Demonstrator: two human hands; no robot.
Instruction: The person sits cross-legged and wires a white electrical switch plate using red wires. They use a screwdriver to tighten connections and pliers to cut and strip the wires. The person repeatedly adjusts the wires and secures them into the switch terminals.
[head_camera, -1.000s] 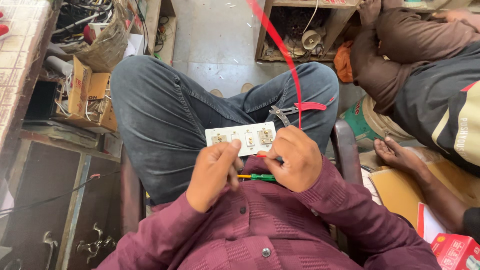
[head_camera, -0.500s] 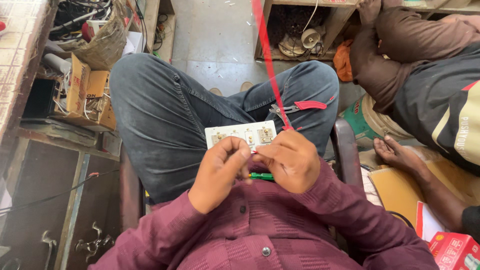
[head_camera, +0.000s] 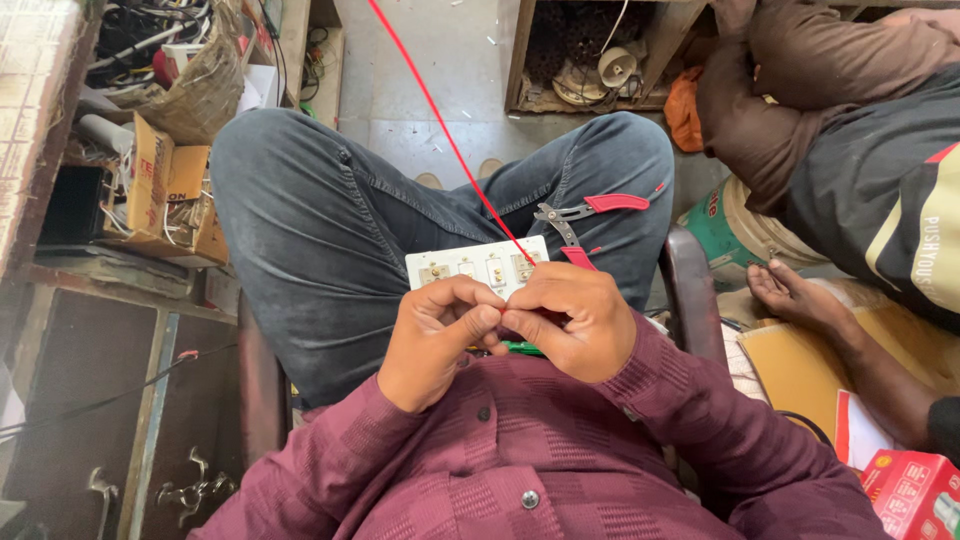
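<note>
The seated person's crossed legs in dark grey trousers (head_camera: 330, 230) fill the middle of the view, with the maroon shirt (head_camera: 540, 460) nearest the camera. At far right a second person (head_camera: 860, 150) in brown and dark clothing sits on the floor, a bare foot (head_camera: 790, 295) resting near the chair's armrest (head_camera: 690, 290). At far left stands a wooden workbench (head_camera: 40, 120), beside it a cardboard box (head_camera: 165, 190) and a basket of tangled cables (head_camera: 190, 80).

On the lap lies a white switch plate (head_camera: 480, 268), its near edge hidden by both hands. The left hand (head_camera: 435, 340) and right hand (head_camera: 570, 320) meet over it, both curled closed with fingertips pinched together; what they pinch is too small to tell. A red wire (head_camera: 450, 140) runs from the far top of the view down to the plate, ending just beside the right hand's knuckles. Red-handled pliers (head_camera: 590, 215) rest on the right thigh, just beyond the plate. A green tool tip (head_camera: 522, 348) shows beneath the hands, mostly covered by them. A red carton (head_camera: 915, 495) lies at the near right corner.
</note>
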